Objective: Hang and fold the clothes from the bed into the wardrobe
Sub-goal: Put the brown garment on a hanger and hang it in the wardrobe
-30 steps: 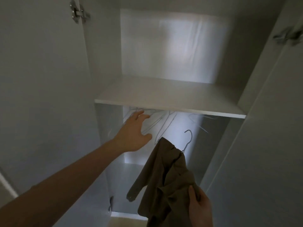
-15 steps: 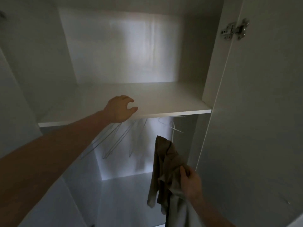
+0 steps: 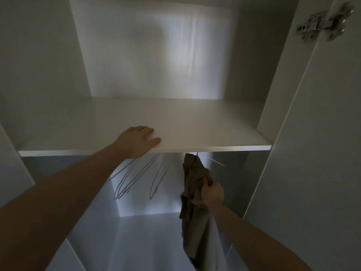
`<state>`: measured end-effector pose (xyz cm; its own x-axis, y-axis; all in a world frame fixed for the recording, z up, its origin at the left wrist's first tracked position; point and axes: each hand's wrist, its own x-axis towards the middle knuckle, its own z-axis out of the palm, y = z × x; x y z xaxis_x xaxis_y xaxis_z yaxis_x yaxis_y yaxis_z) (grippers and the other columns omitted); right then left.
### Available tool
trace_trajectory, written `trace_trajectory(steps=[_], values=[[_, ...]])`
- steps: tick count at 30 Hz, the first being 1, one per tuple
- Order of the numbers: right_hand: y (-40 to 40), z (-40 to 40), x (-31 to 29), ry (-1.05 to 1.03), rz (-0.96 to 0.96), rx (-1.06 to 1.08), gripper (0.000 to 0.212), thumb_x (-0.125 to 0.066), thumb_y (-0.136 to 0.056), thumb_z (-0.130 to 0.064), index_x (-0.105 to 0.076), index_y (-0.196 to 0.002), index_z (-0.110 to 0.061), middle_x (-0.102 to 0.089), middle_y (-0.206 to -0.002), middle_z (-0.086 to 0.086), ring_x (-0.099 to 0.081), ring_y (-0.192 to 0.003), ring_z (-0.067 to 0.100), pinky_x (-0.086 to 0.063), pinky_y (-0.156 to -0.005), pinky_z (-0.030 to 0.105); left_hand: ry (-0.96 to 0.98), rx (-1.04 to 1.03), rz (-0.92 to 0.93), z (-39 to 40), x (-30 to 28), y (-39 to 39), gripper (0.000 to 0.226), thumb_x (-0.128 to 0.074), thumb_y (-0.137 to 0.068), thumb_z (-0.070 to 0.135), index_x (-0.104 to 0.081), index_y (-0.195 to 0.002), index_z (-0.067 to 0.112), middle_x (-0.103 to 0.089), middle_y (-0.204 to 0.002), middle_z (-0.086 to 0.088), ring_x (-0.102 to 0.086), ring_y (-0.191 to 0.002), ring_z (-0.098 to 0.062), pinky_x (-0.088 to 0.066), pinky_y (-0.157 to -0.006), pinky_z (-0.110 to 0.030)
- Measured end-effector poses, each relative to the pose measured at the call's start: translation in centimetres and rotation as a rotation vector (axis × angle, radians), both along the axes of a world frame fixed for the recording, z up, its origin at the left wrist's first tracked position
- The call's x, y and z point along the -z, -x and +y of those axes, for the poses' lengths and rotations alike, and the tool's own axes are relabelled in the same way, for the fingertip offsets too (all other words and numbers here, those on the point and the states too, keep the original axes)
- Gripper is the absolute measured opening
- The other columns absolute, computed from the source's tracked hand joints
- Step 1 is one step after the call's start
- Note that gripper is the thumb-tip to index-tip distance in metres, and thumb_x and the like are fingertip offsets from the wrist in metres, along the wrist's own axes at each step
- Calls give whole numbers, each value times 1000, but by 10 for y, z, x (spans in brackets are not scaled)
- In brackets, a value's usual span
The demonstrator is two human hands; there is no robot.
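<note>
A: What fills the view?
B: The white wardrobe (image 3: 293,173), door open at the right, with a metal hinge (image 3: 324,24) high on it. A wide shelf (image 3: 205,130) crosses the middle.

A: And the hands?
B: The left hand (image 3: 139,140) rests palm down on the shelf's front edge, fingers straight and loosely spread, holding nothing. The right hand (image 3: 212,193) is below the shelf, fingers curled tight round the olive garment (image 3: 193,222).

A: Where does the garment lie relative to that hand?
B: It hangs just left of it, top near the shelf's underside, tail dropping below the wrist.

A: Anything smaller?
B: Thin wire hangers (image 3: 136,178) hang left of the garment, under the left hand.
</note>
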<state>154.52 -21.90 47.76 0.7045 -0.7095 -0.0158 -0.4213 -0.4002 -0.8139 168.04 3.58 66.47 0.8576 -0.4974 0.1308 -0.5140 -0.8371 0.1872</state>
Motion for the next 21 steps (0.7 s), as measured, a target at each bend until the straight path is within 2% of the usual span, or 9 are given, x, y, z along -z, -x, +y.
trace_trajectory(steps=[3, 6, 8, 10, 12, 16, 21], values=[[-30, -1, -4, -14, -14, -25, 29, -47, -107, -30, -56, -82, -17, -49, -70, -5, -62, -81, 29, -37, -72, 28, -9, -20, -29, 0, 5, -4, 77, -34, -93, 78, -38, -155, 32, -35, -164, 2, -34, -148, -28, -25, -121, -43], [-57, -1, -10, 7, -45, -36, 29, -43, -108, -28, -58, -87, -13, -56, -82, 6, -65, -97, 36, -38, -76, 30, -2, -32, -28, 1, 8, -7, 90, -22, -81, 85, -37, -154, 36, -35, -164, 5, -34, -148, -27, -26, -120, -45], [-74, -2, -14, 4, -47, -30, 34, -40, -108, -30, -65, -102, -7, -65, -99, 16, -63, -104, 38, -40, -80, 31, 8, -38, -44, 1, 10, -10, 94, -18, -77, 88, -38, -154, 37, -35, -164, 6, -35, -147, -26, -27, -120, -46], [-89, -3, -15, 1, -41, -22, 37, -38, -109, -30, -66, -115, -6, -68, -113, 17, -62, -109, 38, -41, -82, 33, 9, -41, -65, 1, 14, -12, 95, -17, -76, 88, -38, -153, 38, -36, -163, 7, -36, -147, -26, -27, -120, -46], [-100, -3, -11, 11, -34, -27, 36, -38, -108, -29, -67, -113, -8, -68, -110, 15, -61, -103, 36, -39, -78, 30, 5, -39, -85, 1, 15, -14, 93, -18, -77, 87, -39, -153, 38, -36, -163, 8, -37, -146, -26, -28, -119, -46], [-108, 2, 5, 37, -27, -18, 31, -37, -106, -26, -62, -92, -13, -60, -84, 5, -59, -86, 32, -40, -71, 30, 8, -29, -102, 1, 16, -15, 92, -17, -78, 87, -39, -153, 38, -37, -162, 9, -37, -146, -25, -28, -118, -47], [-113, 9, 10, 15, -32, -26, 29, -38, -105, -26, -62, -94, -13, -59, -82, 3, -58, -82, 28, -43, -71, 30, -5, -24, -101, 1, 15, -15, 87, -21, -82, 85, -39, -153, 37, -36, -162, 8, -36, -146, -25, -28, -117, -47]])
